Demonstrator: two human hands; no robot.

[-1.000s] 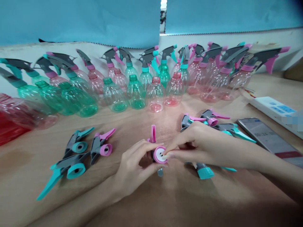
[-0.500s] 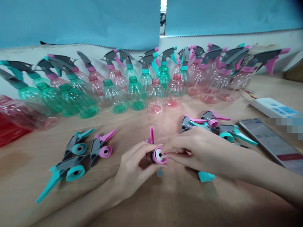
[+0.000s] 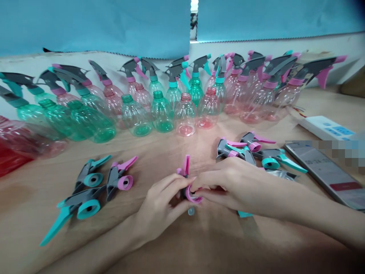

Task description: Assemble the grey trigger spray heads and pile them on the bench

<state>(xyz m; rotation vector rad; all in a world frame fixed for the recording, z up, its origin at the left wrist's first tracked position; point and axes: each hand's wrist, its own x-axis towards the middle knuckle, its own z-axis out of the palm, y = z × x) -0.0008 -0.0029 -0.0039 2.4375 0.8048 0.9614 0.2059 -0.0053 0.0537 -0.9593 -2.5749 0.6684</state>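
Note:
My left hand (image 3: pixel 159 201) is closed around a grey and pink spray trigger head (image 3: pixel 186 165), its pink collar (image 3: pixel 194 198) turned towards me. At the collar's opening, the fingertips of my right hand (image 3: pixel 221 184) are pinched together and reach inside. They cover most of the opening, and a sliver of a white insert shows below them; what they grip is hidden. Left of my hands lie two turquoise-collared trigger heads and a pink-collared trigger head (image 3: pixel 121 182). A turquoise piece (image 3: pixel 244 214) is partly covered by my right hand.
More trigger heads (image 3: pixel 270 163) lie in a pile beyond my right hand. Several open bottles (image 3: pixel 185 118) stand in front of bottles fitted with sprayers (image 3: pixel 256 95). A phone (image 3: pixel 322 171) and a white box (image 3: pixel 325 127) are at right, a red bag (image 3: pixel 13 161) at left.
My right fingertips have moved further into the pink collar, covering most of the white insert seen before. The trigger head has tilted slightly in my left hand. The view has shifted a little.

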